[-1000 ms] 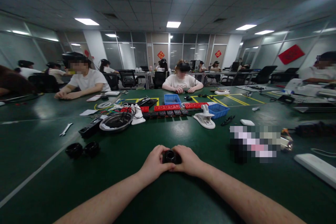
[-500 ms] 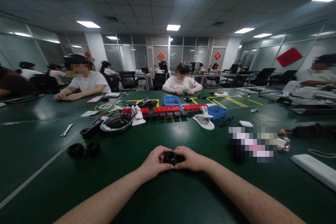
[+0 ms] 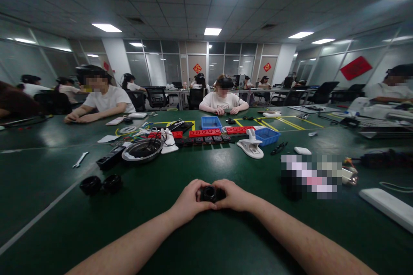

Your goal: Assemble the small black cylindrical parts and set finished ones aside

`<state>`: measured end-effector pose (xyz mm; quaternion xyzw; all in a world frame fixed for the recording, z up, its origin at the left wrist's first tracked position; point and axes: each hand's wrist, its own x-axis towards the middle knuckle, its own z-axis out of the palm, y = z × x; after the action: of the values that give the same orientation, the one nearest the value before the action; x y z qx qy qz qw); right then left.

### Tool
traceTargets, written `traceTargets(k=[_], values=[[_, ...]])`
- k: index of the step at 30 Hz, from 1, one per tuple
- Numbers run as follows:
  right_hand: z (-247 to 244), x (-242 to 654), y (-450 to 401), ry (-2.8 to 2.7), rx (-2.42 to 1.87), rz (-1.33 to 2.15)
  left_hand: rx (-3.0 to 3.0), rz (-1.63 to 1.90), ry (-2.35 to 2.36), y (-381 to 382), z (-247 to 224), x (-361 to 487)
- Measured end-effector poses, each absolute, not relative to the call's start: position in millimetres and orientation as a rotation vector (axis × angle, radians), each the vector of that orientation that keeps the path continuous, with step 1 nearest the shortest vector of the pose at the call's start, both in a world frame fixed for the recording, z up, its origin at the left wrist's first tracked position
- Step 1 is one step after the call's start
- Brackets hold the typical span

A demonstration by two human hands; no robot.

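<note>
Between my two hands is a small black part (image 3: 209, 192) with a round opening facing up toward me; its exact kind does not show. My left hand (image 3: 191, 195) wraps its fingers and thumb round the left side of it. On the other side, my right hand (image 3: 232, 195) grips it with curled fingers, and the two thumbs nearly meet at its front. Much of the part is covered by the fingers. Two black round pieces (image 3: 101, 184) stand side by side on the green table (image 3: 206, 240), off to the left.
A metal bowl (image 3: 142, 159), a black meter-like device (image 3: 111, 157) and a wrench (image 3: 80, 160) lie at left. Ahead are red power strips (image 3: 204, 132), a blue tray (image 3: 267, 136) and a white clip stand (image 3: 251, 148). A white bar (image 3: 387, 206) lies right. People sit around the table.
Both hands keep their hold on the black part in almost the same place. The view has shifted very slightly; nothing else has visibly moved.
</note>
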<state>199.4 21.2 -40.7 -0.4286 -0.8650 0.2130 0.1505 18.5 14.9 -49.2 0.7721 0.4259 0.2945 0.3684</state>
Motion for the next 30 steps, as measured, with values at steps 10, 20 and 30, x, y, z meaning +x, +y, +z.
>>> traceTargets(k=[10,20,30], values=[[-45,184,9,-2.425,-1.507,0.202,1.966,0.827,1.217,11,-47,22],[-32,201,17,-2.528,-1.076,0.725,2.030,0.772,1.009,19,-51,14],[-37,201,23,-2.465,-1.073,0.806,2.013,0.761,1.016,18,-50,15]])
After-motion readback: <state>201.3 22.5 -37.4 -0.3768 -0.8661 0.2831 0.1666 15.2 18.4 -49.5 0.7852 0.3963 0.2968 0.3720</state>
